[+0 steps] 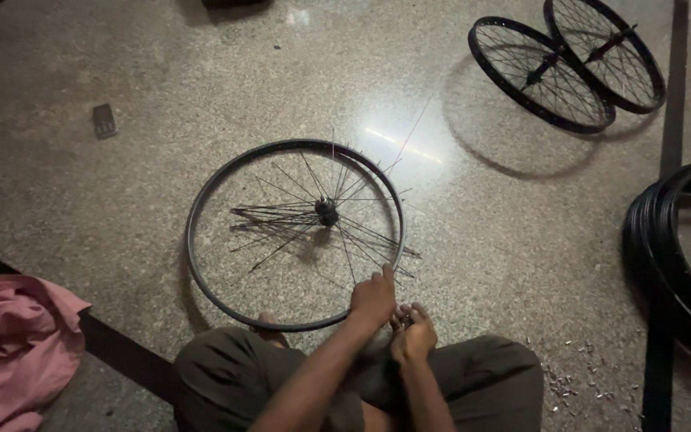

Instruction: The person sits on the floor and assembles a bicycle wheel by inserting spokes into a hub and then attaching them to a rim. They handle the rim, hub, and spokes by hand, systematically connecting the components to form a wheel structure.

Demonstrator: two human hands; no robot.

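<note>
Black metal bicycle rim [201, 264] lies flat on the speckled stone floor [121, 184], directly ahead of the seated person's knees, with its hub [326, 212] near the centre and loose spokes [281, 216] fanning out unevenly, several not reaching the rim. The left hand [373, 300] rests on the near edge of the rim with fingers curled, pinching at a spoke end where it meets the rim; how tightly it is closed cannot be told. The right hand [413, 336], just beside and slightly nearer the body, is cupped with fingers bunched, apparently around something small, though its contents are not visible. A bare foot [269, 328] sits against the rim's near edge, judged to be bracing it. To the right of the hands, small metal nipples [573, 376] lie scattered within reach. Farther right is a stack of black rims [665, 240]; well beyond the hands stand two laced wheels [569, 68]. Pink cloth [9, 336] lies far left, and a small dark flat object [105, 120] beyond it.
</note>
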